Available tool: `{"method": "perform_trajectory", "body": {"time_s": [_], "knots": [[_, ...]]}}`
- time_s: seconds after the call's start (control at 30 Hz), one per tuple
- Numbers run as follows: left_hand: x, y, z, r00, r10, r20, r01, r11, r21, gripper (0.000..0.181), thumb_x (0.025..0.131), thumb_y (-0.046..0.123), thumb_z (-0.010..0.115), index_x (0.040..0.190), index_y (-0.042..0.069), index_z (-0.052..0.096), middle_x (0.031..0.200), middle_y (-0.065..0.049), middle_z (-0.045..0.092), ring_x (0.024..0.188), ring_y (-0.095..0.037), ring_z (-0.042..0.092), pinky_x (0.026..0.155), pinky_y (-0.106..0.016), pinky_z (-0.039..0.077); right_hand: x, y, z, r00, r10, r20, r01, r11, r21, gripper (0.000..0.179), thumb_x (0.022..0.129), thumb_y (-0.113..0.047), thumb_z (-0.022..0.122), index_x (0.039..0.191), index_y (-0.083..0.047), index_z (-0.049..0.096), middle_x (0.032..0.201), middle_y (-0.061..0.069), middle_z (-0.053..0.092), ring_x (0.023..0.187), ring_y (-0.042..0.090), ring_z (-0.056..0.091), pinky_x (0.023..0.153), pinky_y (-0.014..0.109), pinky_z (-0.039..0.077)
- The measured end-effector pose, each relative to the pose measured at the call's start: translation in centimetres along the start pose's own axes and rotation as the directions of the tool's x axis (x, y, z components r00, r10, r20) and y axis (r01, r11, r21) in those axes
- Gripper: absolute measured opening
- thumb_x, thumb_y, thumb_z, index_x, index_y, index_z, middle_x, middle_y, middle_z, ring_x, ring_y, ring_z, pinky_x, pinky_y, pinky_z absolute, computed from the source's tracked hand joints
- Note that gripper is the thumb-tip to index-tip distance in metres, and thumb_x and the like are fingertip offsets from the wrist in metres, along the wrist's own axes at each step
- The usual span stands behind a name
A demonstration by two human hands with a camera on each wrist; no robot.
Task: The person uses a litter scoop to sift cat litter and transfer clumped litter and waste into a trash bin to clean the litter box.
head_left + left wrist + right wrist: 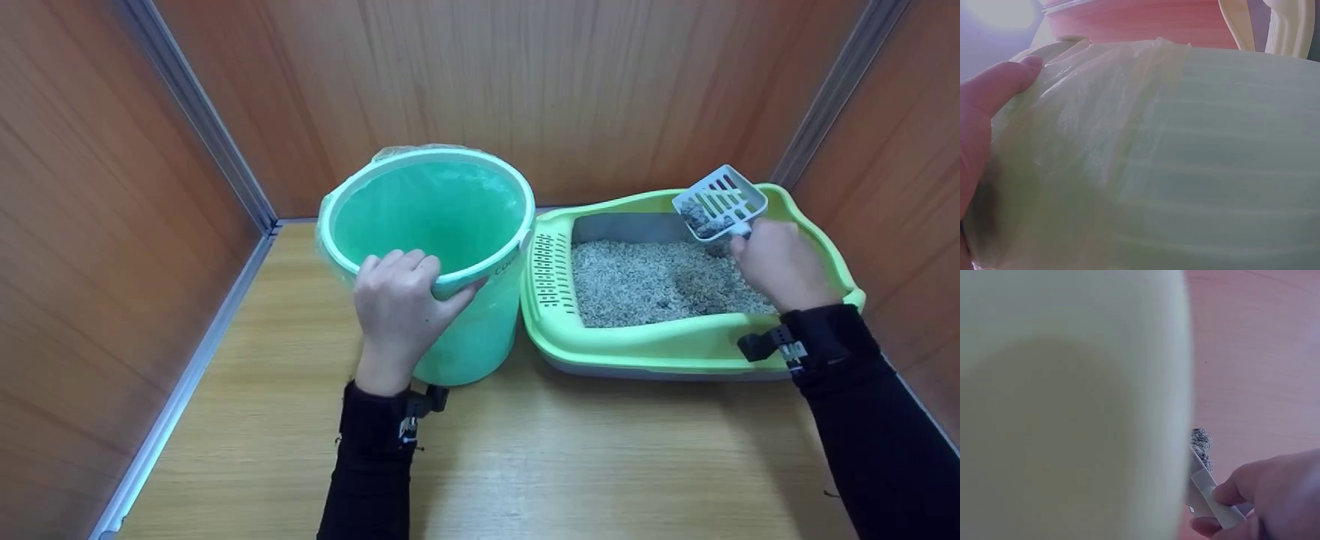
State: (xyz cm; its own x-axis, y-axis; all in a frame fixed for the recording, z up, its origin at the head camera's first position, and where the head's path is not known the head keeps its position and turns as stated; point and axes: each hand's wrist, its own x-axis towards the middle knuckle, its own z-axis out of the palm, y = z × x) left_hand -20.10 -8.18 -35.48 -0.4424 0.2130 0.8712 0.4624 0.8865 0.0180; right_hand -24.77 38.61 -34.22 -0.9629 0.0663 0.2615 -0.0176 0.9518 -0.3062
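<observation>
My left hand (396,307) grips the near rim of a green trash bin (476,341), fingers over the edge and thumb outside. A thin clear plastic liner (1089,112) is folded over the rim. My right hand (784,266) holds a pale litter scoop (739,193) by its handle, above the right part of a lime-green litter box (652,341). Grey clumps (699,217) of litter lie in the slotted scoop. In the right wrist view the same clumps (1202,444) show beyond the scoop's handle (1216,498).
Grey granular litter (622,281) covers the box's floor, with a darker hollow on its right. The box stands right beside the bin on a wood-look surface (517,465). Wood-grain panels (570,90) with metal edges enclose the back and sides.
</observation>
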Motion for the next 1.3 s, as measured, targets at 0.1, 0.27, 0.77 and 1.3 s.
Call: {"method": "perform_trajectory", "body": {"time_s": [0.1, 0.27, 0.77, 1.3], "knots": [[0.0, 0.0, 0.1, 1.000, 0.000, 0.003, 0.001, 1.000, -0.002, 0.059, 0.085, 0.060, 0.076, 0.061, 0.010, 0.056, 0.058, -0.002, 0.052, 0.056, -0.024, 0.050, 0.058, -0.038, 0.037, -0.1, -0.1, -0.6, 0.999, 0.007, 0.042, -0.008, 1.000, 0.008, 0.036, 0.104, -0.026, 0.049, 0.099, 0.008, 0.058, 0.084, 0.022, 0.058, 0.064, 0.031, 0.054, 0.050, 0.039, 0.039], [-0.1, -0.1, 0.0, 1.000, -0.002, 0.004, 0.002, 1.000, -0.003, 0.059, 0.085, 0.060, 0.075, 0.062, 0.010, 0.057, 0.058, -0.003, 0.052, 0.057, -0.024, 0.050, 0.059, -0.039, 0.038, 0.2, -0.3, -1.3, 0.986, 0.049, 0.157, -0.060, 0.996, 0.062, 0.051, 0.106, -0.037, 0.045, 0.119, 0.010, 0.058, 0.086, 0.020, 0.058, 0.061, 0.025, 0.052, 0.050, 0.036, 0.040], [-0.1, -0.2, 0.1, 1.000, -0.007, -0.006, 0.007, 1.000, -0.009, 0.060, 0.084, 0.060, 0.077, 0.061, 0.009, 0.055, 0.058, -0.004, 0.051, 0.056, -0.025, 0.049, 0.058, -0.039, 0.038, 0.2, 0.5, -0.5, 0.905, 0.104, 0.412, -0.339, 0.760, 0.554, 0.051, 0.110, -0.042, 0.040, 0.126, 0.005, 0.053, 0.093, 0.000, 0.047, 0.056, 0.003, 0.039, 0.053, 0.023, 0.039], [0.0, 0.0, -0.1, 1.000, 0.004, 0.019, -0.004, 1.000, 0.001, 0.059, 0.086, 0.061, 0.074, 0.063, 0.009, 0.059, 0.060, -0.004, 0.055, 0.058, -0.025, 0.053, 0.060, -0.039, 0.040, -0.2, 1.3, -0.6, 0.886, 0.067, 0.459, -0.373, 0.691, 0.619, 0.043, 0.111, -0.040, 0.037, 0.121, -0.003, 0.058, 0.077, -0.006, 0.048, 0.052, 0.002, 0.038, 0.050, 0.021, 0.036]]}}
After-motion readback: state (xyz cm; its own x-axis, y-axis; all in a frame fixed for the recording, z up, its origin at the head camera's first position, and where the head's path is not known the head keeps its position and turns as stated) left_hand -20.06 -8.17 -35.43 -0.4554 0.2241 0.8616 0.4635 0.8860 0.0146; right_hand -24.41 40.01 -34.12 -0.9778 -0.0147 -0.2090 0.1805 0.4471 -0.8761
